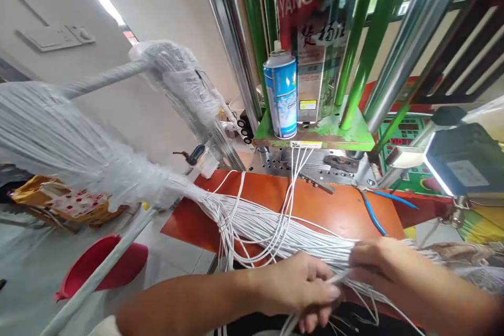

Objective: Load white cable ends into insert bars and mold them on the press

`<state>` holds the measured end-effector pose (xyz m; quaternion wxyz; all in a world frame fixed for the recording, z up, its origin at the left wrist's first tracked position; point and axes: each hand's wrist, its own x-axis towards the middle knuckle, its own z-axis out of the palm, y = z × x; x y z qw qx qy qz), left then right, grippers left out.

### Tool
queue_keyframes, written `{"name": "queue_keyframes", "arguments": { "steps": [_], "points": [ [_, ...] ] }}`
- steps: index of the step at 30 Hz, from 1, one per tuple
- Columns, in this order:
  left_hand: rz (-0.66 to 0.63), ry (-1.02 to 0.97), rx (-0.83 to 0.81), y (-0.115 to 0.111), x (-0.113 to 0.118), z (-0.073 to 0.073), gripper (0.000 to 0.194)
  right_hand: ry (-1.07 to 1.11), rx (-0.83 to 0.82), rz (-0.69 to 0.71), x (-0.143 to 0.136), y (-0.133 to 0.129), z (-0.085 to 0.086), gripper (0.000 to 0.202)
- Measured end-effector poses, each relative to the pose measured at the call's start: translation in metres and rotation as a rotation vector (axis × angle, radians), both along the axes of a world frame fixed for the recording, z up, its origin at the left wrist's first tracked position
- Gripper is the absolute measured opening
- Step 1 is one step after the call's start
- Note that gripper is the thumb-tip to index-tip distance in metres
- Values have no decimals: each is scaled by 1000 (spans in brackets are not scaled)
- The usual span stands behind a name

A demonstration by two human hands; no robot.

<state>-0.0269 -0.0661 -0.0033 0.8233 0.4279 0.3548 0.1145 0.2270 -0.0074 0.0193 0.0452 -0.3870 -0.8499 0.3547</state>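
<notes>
Wires lay in a floppy bundle across the desk's front edge, light and soft. Left hand was closed on a few strands, right hand clamped the bunch. Best grabbed near the ends, I'd say.

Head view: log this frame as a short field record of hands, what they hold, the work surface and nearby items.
left hand: closed on a few white wires pulled from the bundle
right hand: gripping the white wire bundle from above
bundle: lies across the orange table, its far end wrapped in clear plastic
machine: green press behind the table, some wires leading to its base
on press ledge: blue spray can, upright
on table: blue-handled pliers
floor, left: red bin
</notes>
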Motion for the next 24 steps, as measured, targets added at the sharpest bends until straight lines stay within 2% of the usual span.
{"name": "queue_keyframes", "arguments": {
  "steps": [2, 3, 4, 6, 7, 10, 13, 16, 17, 18, 20, 22, 24],
  "points": [
    [-11, -58, -11, 17, 15, 0, 61, 61, -228, -12, 7, 16, -1, 32],
    [-7, -73, -15, 26, 23, 0, 60, 103, -305, -61, 9, 25, -1, 38],
    [4, -80, -15, 34, 31, 0, 58, 151, -310, -154, 10, 34, -2, 45],
    [33, -94, -11, 51, 44, 1, 54, 221, -247, -310, 6, 50, -4, 52],
    [45, -108, -9, 60, 49, 1, 53, 248, -211, -344, 2, 56, -7, 50],
    [122, -146, 12, 85, 56, -2, 49, 424, -63, -413, -23, 70, -22, 26],
    [204, -106, 21, 106, 50, -8, 42, 644, 55, -527, -48, 77, -43, 22],
    [205, -60, -10, 120, 33, -16, 41, 758, -32, -510, -58, 79, -62, 25],
    [218, -61, -22, 123, 27, -19, 42, 759, 2, -542, -58, 80, -68, 26],
    [247, -72, -24, 126, 20, -23, 43, 718, 86, -583, -57, 81, -73, 27],
    [338, -106, 12, 129, 10, -30, 43, 494, 324, -620, -56, 84, -80, 28],
    [431, -114, 77, 131, 5, -37, 42, 186, 484, -549, -58, 88, -84, 26],
    [485, -74, 169, 133, 4, -43, 43, -6, 511, -464, -61, 91, -85, 22]
  ]
}}
